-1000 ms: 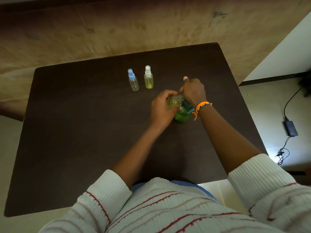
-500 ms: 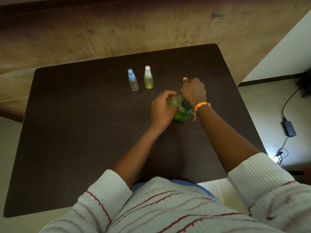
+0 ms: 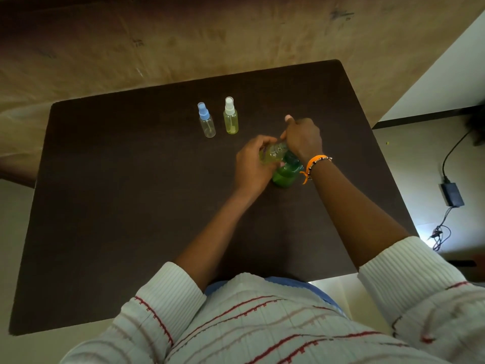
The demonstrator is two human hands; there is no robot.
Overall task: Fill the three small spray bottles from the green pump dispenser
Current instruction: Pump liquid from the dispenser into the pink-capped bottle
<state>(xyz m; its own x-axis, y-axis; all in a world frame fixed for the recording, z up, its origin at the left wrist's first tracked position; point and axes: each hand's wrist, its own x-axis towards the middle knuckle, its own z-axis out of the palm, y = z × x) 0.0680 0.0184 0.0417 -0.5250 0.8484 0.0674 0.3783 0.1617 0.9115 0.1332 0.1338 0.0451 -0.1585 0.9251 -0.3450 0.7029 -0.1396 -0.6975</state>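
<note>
The green pump dispenser [image 3: 284, 173] stands on the dark table [image 3: 131, 206], right of centre. My right hand [image 3: 303, 137] is closed over its pump head, thumb raised. My left hand [image 3: 250, 166] grips a small clear spray bottle [image 3: 273, 153], tilted with its open neck against the pump; it holds yellowish liquid. Farther back stand two capped spray bottles: one with a blue cap [image 3: 206, 120], clear, and one with a white cap [image 3: 230, 116], filled with yellow liquid. The pump's nozzle is hidden by my hands.
A brown paper-covered floor or wall lies beyond the table's far edge. To the right, on a pale floor, lie a black power adapter [image 3: 452, 194] and its cable. My striped white sleeves fill the bottom of the view.
Hardly anything differs; both hands stay on the dispenser and the small bottle, with only a slight shift of the view.
</note>
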